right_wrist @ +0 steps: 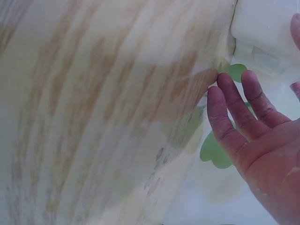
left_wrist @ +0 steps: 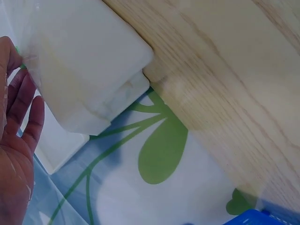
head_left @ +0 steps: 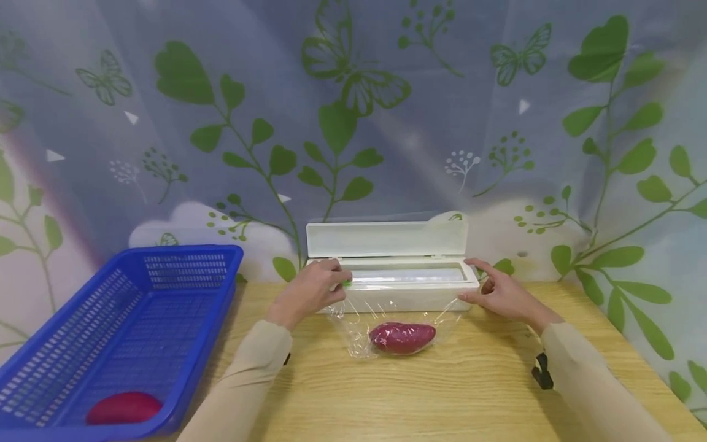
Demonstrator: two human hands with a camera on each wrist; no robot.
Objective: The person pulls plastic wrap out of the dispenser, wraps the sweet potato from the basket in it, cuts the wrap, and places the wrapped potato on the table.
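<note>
A white cling film dispenser point(head_left: 397, 299) stands with its lid point(head_left: 386, 239) raised and a film roll point(head_left: 409, 274) inside. At its left end my left hand point(head_left: 312, 288) pinches a small green slide cutter point(head_left: 347, 283), mostly hidden by the fingers. My right hand point(head_left: 505, 294) holds the right end between thumb and forefinger; its other fingers point(right_wrist: 234, 105) extend loosely in the right wrist view. Clear cling film point(head_left: 359, 341) hangs from the dispenser's front onto the table. A purple-red sweet potato point(head_left: 403, 338) lies in that film, just in front of the box.
A blue plastic basket point(head_left: 223, 313) stands on the left, with another red sweet potato point(head_left: 124, 407) at its near end. The wooden table point(head_left: 420, 399) ends at a leaf-patterned cloth point(head_left: 386, 153) right behind the dispenser.
</note>
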